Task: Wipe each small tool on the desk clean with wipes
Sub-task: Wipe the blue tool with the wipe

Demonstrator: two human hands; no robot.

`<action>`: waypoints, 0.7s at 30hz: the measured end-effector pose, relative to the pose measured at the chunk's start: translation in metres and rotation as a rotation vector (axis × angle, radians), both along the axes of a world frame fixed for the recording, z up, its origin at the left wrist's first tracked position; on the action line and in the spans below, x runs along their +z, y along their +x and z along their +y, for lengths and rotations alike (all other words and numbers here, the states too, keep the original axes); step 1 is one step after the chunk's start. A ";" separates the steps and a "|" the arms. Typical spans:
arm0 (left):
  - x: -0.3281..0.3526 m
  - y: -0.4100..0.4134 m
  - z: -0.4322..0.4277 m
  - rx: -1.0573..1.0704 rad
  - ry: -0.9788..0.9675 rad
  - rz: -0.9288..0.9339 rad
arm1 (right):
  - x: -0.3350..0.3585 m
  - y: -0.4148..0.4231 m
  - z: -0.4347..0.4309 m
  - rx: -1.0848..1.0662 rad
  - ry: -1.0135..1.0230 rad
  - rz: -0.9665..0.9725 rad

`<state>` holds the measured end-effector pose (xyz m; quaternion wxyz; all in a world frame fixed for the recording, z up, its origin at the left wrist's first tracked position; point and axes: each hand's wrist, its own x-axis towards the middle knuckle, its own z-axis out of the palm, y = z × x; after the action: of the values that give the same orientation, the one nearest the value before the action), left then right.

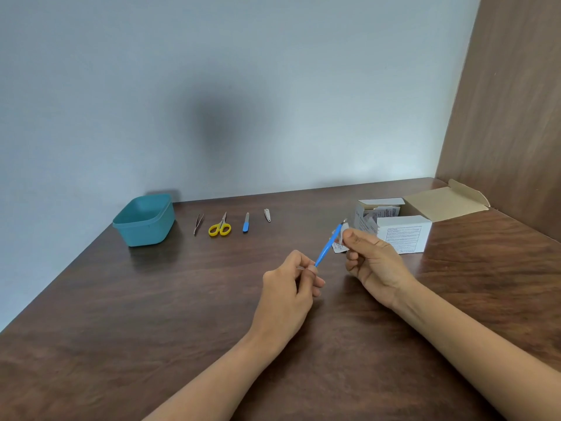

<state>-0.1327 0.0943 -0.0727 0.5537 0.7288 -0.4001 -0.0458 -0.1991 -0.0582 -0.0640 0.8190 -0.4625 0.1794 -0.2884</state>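
My left hand (293, 281) pinches the lower end of a blue-handled tool (326, 247) that slants up to the right, its small metal tip near the box. My right hand (372, 258) pinches a white wipe (340, 240) folded against the tool's upper part. Further back on the desk lie, in a row, tweezers (198, 223), yellow-handled scissors (220, 226), a blue-handled file (246, 222) and a small nail clipper (267, 215).
A teal plastic tub (145, 220) stands at the back left of the wooden desk (151, 314). An open white box of wipe sachets (394, 226) sits at the right, its flap against a brown side panel (510, 117). A pale wall runs behind.
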 end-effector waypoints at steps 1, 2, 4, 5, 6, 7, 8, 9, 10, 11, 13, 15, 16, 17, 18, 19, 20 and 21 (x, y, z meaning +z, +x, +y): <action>0.000 0.000 0.000 -0.003 0.004 -0.001 | 0.000 0.000 0.001 0.016 -0.041 0.011; 0.000 0.000 0.000 -0.006 0.008 -0.002 | 0.000 -0.001 0.003 0.029 -0.066 0.016; 0.000 0.000 0.000 -0.011 0.022 -0.015 | 0.000 0.000 0.002 0.040 -0.075 0.015; -0.001 0.001 0.000 -0.013 0.035 -0.028 | 0.000 0.000 0.002 0.040 -0.071 0.009; -0.001 0.001 0.000 -0.016 0.050 -0.042 | -0.001 0.000 0.001 0.037 -0.064 0.001; -0.001 0.001 0.000 -0.021 0.062 -0.054 | -0.001 0.000 0.001 0.034 -0.055 -0.010; -0.001 0.002 0.000 -0.027 0.071 -0.067 | -0.001 0.001 0.000 0.033 -0.046 -0.021; -0.001 0.002 0.000 -0.034 0.077 -0.079 | -0.001 0.001 0.001 0.034 -0.042 -0.030; -0.001 0.001 0.000 -0.039 0.084 -0.088 | 0.000 0.001 0.002 0.038 -0.043 -0.037; 0.000 0.001 0.000 -0.046 0.089 -0.094 | 0.001 0.000 0.003 0.043 -0.051 -0.041; 0.000 0.001 0.001 -0.060 0.091 -0.097 | 0.003 -0.001 0.006 0.046 -0.097 -0.032; -0.001 0.000 0.001 -0.075 0.093 -0.109 | 0.004 -0.001 0.009 0.022 -0.163 -0.005; -0.001 0.000 0.001 -0.086 0.095 -0.125 | 0.005 -0.002 0.010 -0.002 -0.188 0.010; -0.002 -0.001 0.001 -0.098 0.099 -0.144 | 0.005 -0.002 0.010 -0.029 -0.207 0.026; -0.002 -0.002 0.001 -0.110 0.103 -0.161 | 0.005 -0.002 0.011 -0.052 -0.222 0.042; -0.002 -0.003 0.001 -0.118 0.106 -0.171 | 0.004 -0.002 0.011 -0.064 -0.231 0.055; -0.003 -0.003 0.001 -0.116 0.104 -0.172 | 0.004 -0.002 0.012 -0.065 -0.231 0.060; -0.003 -0.002 0.001 -0.109 0.098 -0.164 | 0.004 -0.003 0.012 -0.059 -0.219 0.052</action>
<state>-0.1347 0.0953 -0.0754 0.4796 0.7335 -0.4804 -0.0353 -0.2017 -0.0459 -0.0604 0.7498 -0.5512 0.1814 -0.3180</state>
